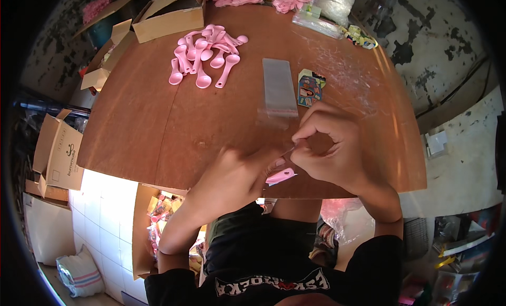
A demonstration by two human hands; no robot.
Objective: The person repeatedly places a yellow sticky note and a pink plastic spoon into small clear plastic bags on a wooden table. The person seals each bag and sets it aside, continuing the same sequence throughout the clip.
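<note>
Near the table's front edge, my left hand (234,171) is closed, its back toward me. From under its fingers sticks the handle of a pink measuring spoon (281,176), with a bit of white and blue along its edge. Close by on the right, my right hand (332,142) pinches thumb and forefinger on a thin, pale strip that runs toward my left fingertips. What the strip belongs to is hidden. Just beyond my hands lie a flat clear plastic bag (280,85) and some colourful printed cards (310,90).
A heap of pink spoons (203,53) lies at the table's far left. Open cardboard boxes (168,16) stand behind and to the left. Crumpled clear plastic (337,6) and pink items line the far edge. Below the table is a box of colourful packets (163,208).
</note>
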